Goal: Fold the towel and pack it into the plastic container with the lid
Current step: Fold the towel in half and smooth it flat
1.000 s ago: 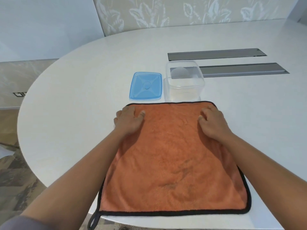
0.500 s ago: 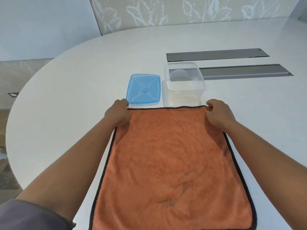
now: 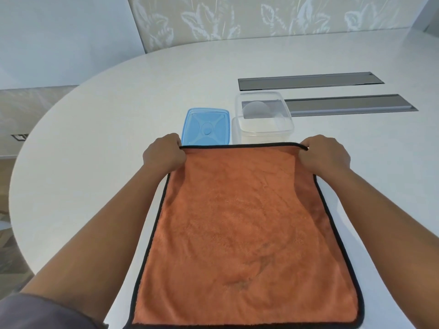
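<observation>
An orange towel (image 3: 242,224) with a black sewn border is lying spread across the near part of a white oval table (image 3: 99,138), its near edge reaching the table's rim at the bottom of the view. The left hand (image 3: 164,156) is gripping the towel's far left corner, fingers curled closed with the black border pinched inside the fist. The right hand (image 3: 326,157) is gripping the far right corner in the same way, its fingers closed over the border where the edge is bunching slightly upward. Between the two fists the far edge is running taut and nearly straight. Both forearms are stretching forward along the towel's side edges, and a dark grey sleeve (image 3: 35,312) is showing at the lower left. Just beyond the far edge, two things are sitting side by side on the table: a blue lid (image 3: 206,127) lying flat on the left, and a clear plastic container (image 3: 262,117) standing upright and open on the right. The towel's far edge is covering the near base of both from this angle, so whether it is touching them cannot be told. The container is holding nothing that shows. Further back on the table, two long grey metal strips (image 3: 308,80) are lying set into the surface, the nearer one partly seen through the container's walls. A wall panel with a pale leaf pattern (image 3: 237,17) is standing behind the table.
</observation>
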`<state>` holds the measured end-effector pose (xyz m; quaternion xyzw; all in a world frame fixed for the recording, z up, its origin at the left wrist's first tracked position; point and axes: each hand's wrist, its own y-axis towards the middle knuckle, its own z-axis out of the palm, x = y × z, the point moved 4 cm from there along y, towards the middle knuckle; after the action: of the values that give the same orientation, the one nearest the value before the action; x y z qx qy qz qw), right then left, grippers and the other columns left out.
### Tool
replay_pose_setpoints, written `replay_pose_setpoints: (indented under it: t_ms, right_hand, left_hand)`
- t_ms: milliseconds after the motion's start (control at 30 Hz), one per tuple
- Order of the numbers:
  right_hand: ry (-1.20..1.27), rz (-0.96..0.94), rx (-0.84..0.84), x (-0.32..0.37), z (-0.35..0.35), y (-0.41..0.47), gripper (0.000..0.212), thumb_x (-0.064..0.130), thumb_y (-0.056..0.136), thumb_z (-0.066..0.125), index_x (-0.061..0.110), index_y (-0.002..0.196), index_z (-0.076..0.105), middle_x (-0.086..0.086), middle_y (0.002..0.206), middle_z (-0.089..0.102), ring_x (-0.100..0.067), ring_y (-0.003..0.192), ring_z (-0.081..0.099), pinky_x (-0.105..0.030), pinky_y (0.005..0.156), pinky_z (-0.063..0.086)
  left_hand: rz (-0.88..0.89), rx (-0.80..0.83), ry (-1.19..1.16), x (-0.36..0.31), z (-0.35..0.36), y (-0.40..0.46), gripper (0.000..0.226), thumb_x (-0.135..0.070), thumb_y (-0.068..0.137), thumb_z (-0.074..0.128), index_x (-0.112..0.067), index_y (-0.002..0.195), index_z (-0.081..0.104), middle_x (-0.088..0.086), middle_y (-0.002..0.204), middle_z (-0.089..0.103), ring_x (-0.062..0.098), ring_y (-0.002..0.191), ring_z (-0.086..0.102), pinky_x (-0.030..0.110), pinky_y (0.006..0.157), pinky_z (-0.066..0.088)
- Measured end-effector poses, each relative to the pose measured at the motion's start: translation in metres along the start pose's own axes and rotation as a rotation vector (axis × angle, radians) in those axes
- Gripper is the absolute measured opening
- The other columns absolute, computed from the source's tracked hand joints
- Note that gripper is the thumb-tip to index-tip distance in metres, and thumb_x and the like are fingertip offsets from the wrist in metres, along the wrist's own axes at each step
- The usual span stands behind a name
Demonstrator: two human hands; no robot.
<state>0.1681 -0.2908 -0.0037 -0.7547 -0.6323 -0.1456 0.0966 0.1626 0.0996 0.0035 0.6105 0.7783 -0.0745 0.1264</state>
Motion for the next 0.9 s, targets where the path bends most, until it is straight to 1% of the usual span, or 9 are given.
replay_pose_setpoints:
  t_ms: [133,233,300,400,500,633,733,833,900]
  right_hand:
    - [0.143,-0.042,-0.084,0.005,-0.02,-0.004,0.023,0.03,0.091,0.05,0.023,0.086,0.071,0.002,0.08,0.067,-0.028,0.077,0.06,-0.031,0.059,0.04]
    - [0.327,-0.049,-0.159,0.005,-0.034,-0.013,0.028,0.034,0.095,0.048,0.025,0.096,0.074,0.002,0.085,0.07,-0.028,0.079,0.063,-0.037,0.069,0.051]
    - [0.564,-0.015,-0.151,0.005,-0.036,-0.021,0.027,0.034,0.096,0.05,0.028,0.1,0.075,0.001,0.079,0.072,-0.024,0.068,0.069,-0.033,0.063,0.054]
    - [0.924,0.095,-0.055,0.007,-0.035,-0.032,0.02,0.033,0.099,0.056,0.031,0.107,0.074,-0.003,0.081,0.075,-0.017,0.059,0.071,-0.026,0.054,0.055]
    - [1.14,0.138,0.048,0.007,-0.032,-0.04,0.019,0.038,0.099,0.062,0.029,0.11,0.074,0.002,0.083,0.07,-0.019,0.074,0.074,-0.028,0.06,0.058]
    - [1.262,0.13,-0.007,0.005,-0.031,-0.047,0.016,0.035,0.098,0.066,0.032,0.11,0.075,0.011,0.091,0.07,-0.014,0.086,0.071,-0.031,0.07,0.06]
    - [1.31,0.14,-0.046,0.003,-0.027,-0.055,0.019,0.026,0.097,0.067,0.031,0.114,0.075,0.01,0.095,0.072,-0.01,0.083,0.067,-0.032,0.072,0.057]
    - [1.351,0.205,-0.024,-0.002,-0.02,-0.066,0.025,0.017,0.09,0.071,0.026,0.113,0.075,0.004,0.093,0.069,-0.016,0.079,0.061,-0.036,0.075,0.053]
    - [1.446,0.295,0.01,-0.006,-0.014,-0.075,0.018,0.015,0.081,0.072,0.023,0.096,0.077,-0.001,0.088,0.066,-0.021,0.078,0.059,-0.041,0.078,0.053]
  left_hand:
    - [-0.025,-0.075,-0.103,0.0,-0.013,-0.002,0.027,-0.013,0.081,0.049,-0.021,0.105,0.056,-0.003,0.09,0.06,0.026,0.087,0.057,0.033,0.067,0.037]
    - [-0.026,-0.089,-0.275,0.002,-0.018,-0.005,0.026,-0.015,0.083,0.044,-0.019,0.107,0.052,0.004,0.092,0.07,0.029,0.086,0.064,0.036,0.068,0.046]
    - [-0.032,-0.089,-0.459,0.003,-0.019,-0.009,0.025,-0.017,0.084,0.039,-0.019,0.108,0.048,0.008,0.082,0.074,0.032,0.075,0.071,0.041,0.071,0.056]
    - [-0.071,-0.089,-0.781,0.001,-0.019,-0.018,0.013,-0.023,0.093,0.038,-0.023,0.105,0.043,0.01,0.077,0.075,0.026,0.055,0.071,0.037,0.057,0.06]
    - [-0.095,-0.114,-0.949,0.001,-0.023,-0.026,0.008,-0.032,0.098,0.043,-0.025,0.102,0.043,0.009,0.086,0.073,0.022,0.065,0.068,0.031,0.05,0.056]
    - [-0.056,-0.107,-1.051,0.003,-0.027,-0.039,0.006,-0.033,0.098,0.045,-0.032,0.093,0.042,-0.005,0.095,0.065,0.017,0.08,0.063,0.032,0.055,0.056]
    - [-0.082,-0.081,-1.108,0.005,-0.022,-0.052,0.009,-0.031,0.095,0.051,-0.031,0.091,0.043,-0.001,0.098,0.058,0.018,0.088,0.062,0.039,0.073,0.061]
    - [-0.145,-0.078,-1.182,0.012,-0.014,-0.065,0.011,-0.022,0.092,0.055,-0.026,0.089,0.046,0.001,0.091,0.056,0.02,0.085,0.064,0.036,0.073,0.06]
    - [-0.2,-0.058,-1.292,0.018,-0.008,-0.075,0.011,-0.017,0.091,0.055,-0.023,0.086,0.047,0.005,0.091,0.059,0.024,0.086,0.068,0.035,0.072,0.059]
